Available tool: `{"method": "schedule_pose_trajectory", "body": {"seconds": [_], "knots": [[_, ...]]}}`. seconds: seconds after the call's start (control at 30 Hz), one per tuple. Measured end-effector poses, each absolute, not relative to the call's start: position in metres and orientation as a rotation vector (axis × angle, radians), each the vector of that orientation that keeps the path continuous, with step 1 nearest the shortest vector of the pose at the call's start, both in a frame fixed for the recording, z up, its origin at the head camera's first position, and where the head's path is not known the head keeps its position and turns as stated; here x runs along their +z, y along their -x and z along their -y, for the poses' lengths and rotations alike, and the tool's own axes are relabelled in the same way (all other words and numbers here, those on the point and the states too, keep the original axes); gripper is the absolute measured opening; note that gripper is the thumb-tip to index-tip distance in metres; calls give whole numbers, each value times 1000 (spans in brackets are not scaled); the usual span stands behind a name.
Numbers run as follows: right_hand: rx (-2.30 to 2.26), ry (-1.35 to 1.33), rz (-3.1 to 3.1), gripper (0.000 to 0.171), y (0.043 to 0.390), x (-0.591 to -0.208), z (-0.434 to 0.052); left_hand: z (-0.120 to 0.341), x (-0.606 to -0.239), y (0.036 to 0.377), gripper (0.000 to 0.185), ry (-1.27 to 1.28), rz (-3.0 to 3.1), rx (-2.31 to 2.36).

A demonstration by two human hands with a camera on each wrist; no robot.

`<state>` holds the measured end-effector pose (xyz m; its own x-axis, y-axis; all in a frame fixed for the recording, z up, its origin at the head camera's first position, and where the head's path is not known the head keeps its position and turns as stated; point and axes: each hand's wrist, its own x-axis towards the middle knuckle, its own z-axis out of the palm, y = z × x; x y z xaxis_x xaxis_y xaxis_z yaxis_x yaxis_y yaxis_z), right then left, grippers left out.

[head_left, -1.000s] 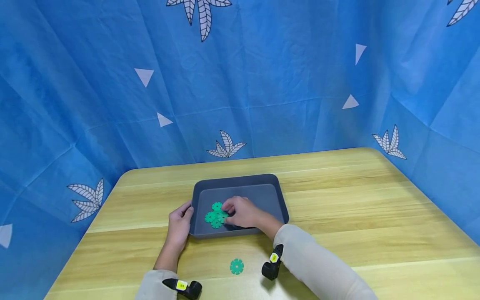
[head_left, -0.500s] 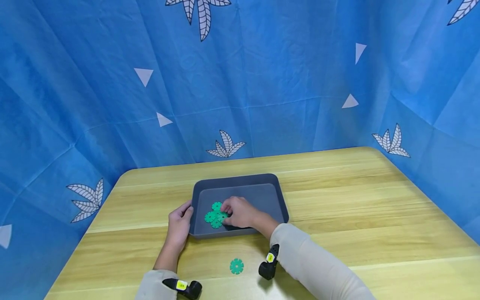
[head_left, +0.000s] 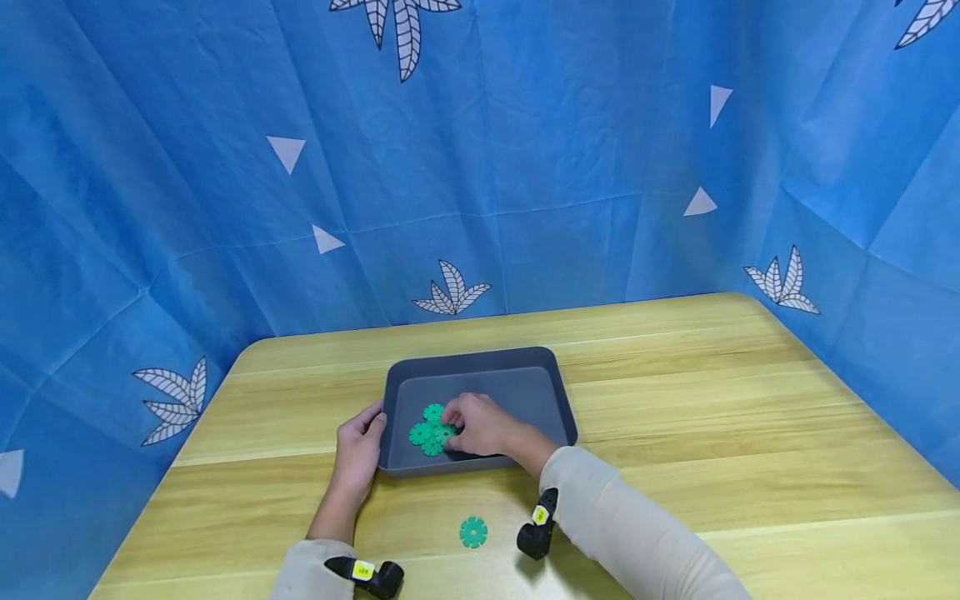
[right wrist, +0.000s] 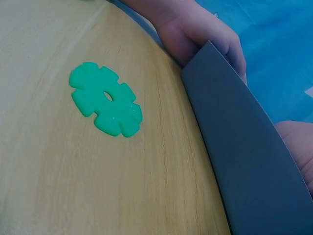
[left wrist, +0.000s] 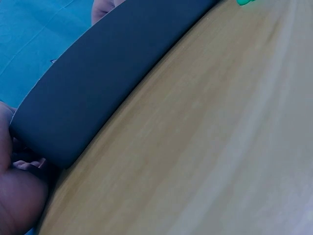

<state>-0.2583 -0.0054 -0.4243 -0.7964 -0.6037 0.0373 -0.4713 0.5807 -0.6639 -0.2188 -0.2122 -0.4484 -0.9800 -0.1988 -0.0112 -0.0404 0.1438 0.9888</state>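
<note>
**Both hands at the grey tray, green discs inside**

While our left hand (head_left: 358,450) grips the tray's left rim, thumb curled over the edge and fingers along the outer wall, our right hand (head_left: 480,425) sits inside the dark grey tray (head_left: 551,392) with fingers bent down onto a cluster of green notched discs (head_left: 427,433). We read that as a pinch on the cluster's right edge, though the head view is too small to confirm which disc the fingertips actually clamp.

Cluster position: tray floor, left-centre, several discs overlapping one another, touching our right fingertips. Tray sits flat on the wooden table (head_left: 712,400), roughly mid-table, long side facing us.

One loose green disc (head_left: 473,532) lies flat on the table outside the tray, just in front of its near wall, between our two forearms. Right wrist view shows it clearly: slotted rim, small centre hole, apart from the tray wall. Left wrist view shows mostly the tray's outer wall with our palm against its corner.

Blue cloth backdrop (head_left: 525,167) with white leaf and triangle prints surrounds the table.
</note>
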Motion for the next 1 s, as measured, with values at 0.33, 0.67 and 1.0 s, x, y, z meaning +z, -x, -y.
{"method": "schedule_pose_trajectory", "body": {"seconds": [0.33,0.67,1.0], "knots": [[-977,897,-2646,27,259,-424,7,212,-449,219,38,-229,2278,-1961],[-930,930,-2685,26,259,-426,8,212,-449,218,38,-228,2274,-1971],[-908,965,-2719,26,259,-427,8,212,-448,217,38,-227,2274,-1970]]}}
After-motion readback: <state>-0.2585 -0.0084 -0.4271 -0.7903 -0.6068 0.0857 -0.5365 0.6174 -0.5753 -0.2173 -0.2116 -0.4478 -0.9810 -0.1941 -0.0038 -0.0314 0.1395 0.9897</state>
